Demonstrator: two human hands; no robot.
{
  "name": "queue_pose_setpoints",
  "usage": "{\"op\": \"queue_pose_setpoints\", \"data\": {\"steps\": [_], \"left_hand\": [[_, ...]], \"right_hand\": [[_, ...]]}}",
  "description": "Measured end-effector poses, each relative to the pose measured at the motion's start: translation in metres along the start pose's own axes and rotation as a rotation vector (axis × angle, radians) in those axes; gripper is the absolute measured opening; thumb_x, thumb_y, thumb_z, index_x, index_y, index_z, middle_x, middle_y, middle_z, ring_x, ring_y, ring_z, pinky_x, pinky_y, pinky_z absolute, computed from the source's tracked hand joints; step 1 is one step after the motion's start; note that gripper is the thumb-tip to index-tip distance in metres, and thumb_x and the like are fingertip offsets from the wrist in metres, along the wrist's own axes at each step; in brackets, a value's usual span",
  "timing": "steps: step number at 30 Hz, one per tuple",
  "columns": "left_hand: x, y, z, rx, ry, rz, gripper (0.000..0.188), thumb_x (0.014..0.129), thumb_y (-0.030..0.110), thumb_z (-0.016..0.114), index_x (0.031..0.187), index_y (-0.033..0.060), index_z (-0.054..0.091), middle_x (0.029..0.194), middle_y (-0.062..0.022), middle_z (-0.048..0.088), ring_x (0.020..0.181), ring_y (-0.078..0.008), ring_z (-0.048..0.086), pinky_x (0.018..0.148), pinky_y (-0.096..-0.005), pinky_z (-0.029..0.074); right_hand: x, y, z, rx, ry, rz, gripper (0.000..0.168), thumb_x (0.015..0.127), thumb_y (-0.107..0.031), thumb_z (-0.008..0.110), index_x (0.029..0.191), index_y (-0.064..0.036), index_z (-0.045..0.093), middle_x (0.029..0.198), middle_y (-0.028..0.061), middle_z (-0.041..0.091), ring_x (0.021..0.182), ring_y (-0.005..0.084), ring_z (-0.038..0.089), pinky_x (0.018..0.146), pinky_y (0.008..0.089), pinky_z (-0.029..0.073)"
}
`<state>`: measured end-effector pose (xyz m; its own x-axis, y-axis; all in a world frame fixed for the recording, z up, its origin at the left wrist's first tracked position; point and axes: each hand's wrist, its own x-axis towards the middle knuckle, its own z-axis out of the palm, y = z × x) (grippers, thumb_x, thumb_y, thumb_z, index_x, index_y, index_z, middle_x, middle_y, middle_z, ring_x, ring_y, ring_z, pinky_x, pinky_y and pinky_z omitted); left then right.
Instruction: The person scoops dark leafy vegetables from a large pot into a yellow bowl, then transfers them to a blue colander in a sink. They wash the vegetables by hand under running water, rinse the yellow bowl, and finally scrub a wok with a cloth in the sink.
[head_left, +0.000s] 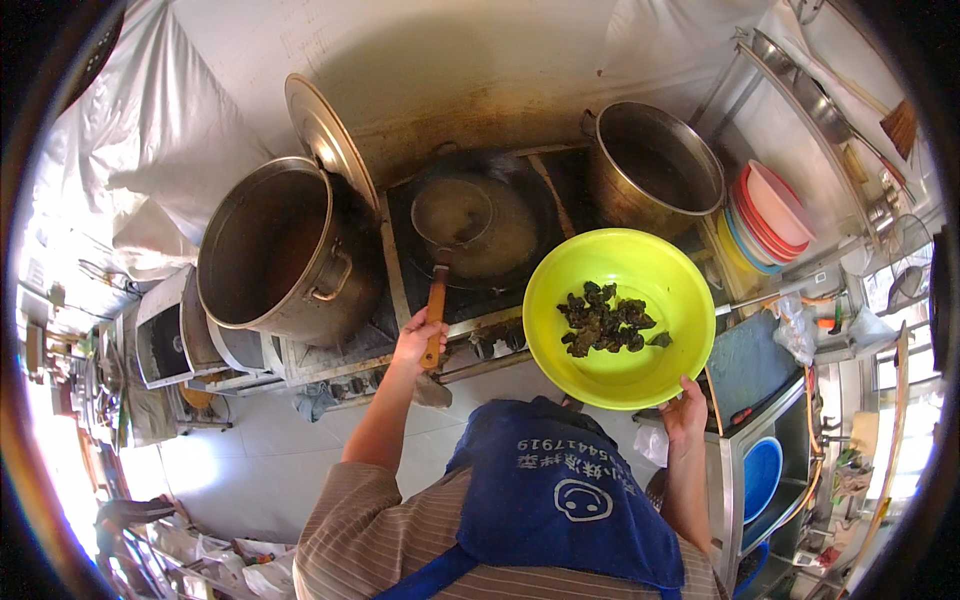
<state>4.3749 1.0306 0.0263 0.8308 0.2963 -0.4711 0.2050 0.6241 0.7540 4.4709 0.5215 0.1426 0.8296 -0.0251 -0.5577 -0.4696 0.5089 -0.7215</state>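
Observation:
My left hand (420, 339) grips the wooden handle of a round strainer (453, 212). The strainer's head rests in or just over a wok (517, 244) of cloudy liquid on the stove; a few dark bits show in the strainer. With my right hand (685, 411) I hold the near right rim of a lime-green plastic basin (547, 325), beside the wok at the stove's front edge. A small heap of dark, crinkled pieces that look like wood ear mushrooms (600, 321) lies on the basin's bottom.
Left of the wok stands a tall metal stockpot (330, 300), a round lid (330, 142) leaning behind it. Another large pot (660, 169) is at the back right. Stacked plastic basins (766, 217) and a metal sink with a blue basin (763, 478) are on the right.

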Motion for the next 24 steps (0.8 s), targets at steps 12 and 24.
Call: {"op": "queue_pose_setpoints", "data": {"steps": [12, 24], "left_hand": [[0.032, 0.068, -0.028, 0.948, 0.057, 0.038, 0.068, 0.086, -0.003, 0.056, 0.15, 0.0101, 0.036, 0.082, -0.0078, 0.061, 0.058, -0.0154, 0.056, 0.051, -0.0317, 0.048], [-0.007, 0.034, -0.003, 0.314, -0.22, -0.197, 0.058, 0.092, 0.007, 0.062, 0.146, 0.0091, 0.041, 0.09, -0.0097, 0.065, 0.066, -0.0154, 0.06, 0.053, -0.0292, 0.049]], "right_hand": [[-0.001, 0.01, -0.015, 0.003, 0.03, 0.024, 0.026, 0.09, -0.018, 0.063, 0.113, -0.015, 0.053, 0.111, 0.0022, 0.061, 0.095, 0.0202, 0.059, 0.064, 0.0311, 0.047], [0.0, 0.009, -0.01, 0.011, 0.042, 0.027, 0.032, 0.09, -0.018, 0.064, 0.12, -0.012, 0.054, 0.112, 0.004, 0.061, 0.097, 0.022, 0.06, 0.068, 0.0332, 0.049]]}}
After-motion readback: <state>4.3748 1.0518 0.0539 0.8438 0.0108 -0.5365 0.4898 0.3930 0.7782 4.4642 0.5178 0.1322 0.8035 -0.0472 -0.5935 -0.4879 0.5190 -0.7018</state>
